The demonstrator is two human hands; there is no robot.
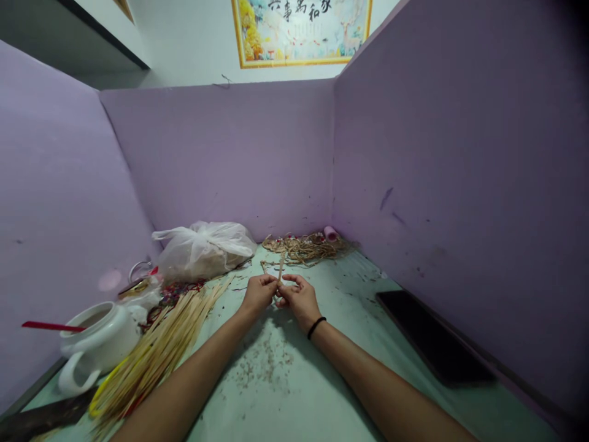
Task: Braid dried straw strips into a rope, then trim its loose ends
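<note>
The left hand point(259, 293) has its thumb and index finger pressed together on a narrow straw strip point(281, 268), pinching it near its lower end. The right hand point(298, 301) meets it there: its thumb bears on the same strip, its index finger arches above, and the other fingers curl in below – so both hands close on one small spot, fingertips almost touching. How firmly each one grips cannot be told. The strip stands up from the fingers toward the far edge of the table point(257, 408), over its middle; a thinner end pokes up just left of it. A dark band point(316, 327) circles the right wrist.

Beyond the hands, a tangle of braided straw point(306, 250) lies along the table's far edge, with a pink roll point(330, 233) at the far right corner. A knotted white plastic bag point(205, 252) fills the far left corner. Down the left side runs a loose bundle of straw point(172, 337), coloured strands beside it; nearer the left edge sits a white pot point(103, 337) with a red stick point(53, 326) across its rim. A flat black slab point(435, 337) lies along the right edge – well apart from the hands.
</note>
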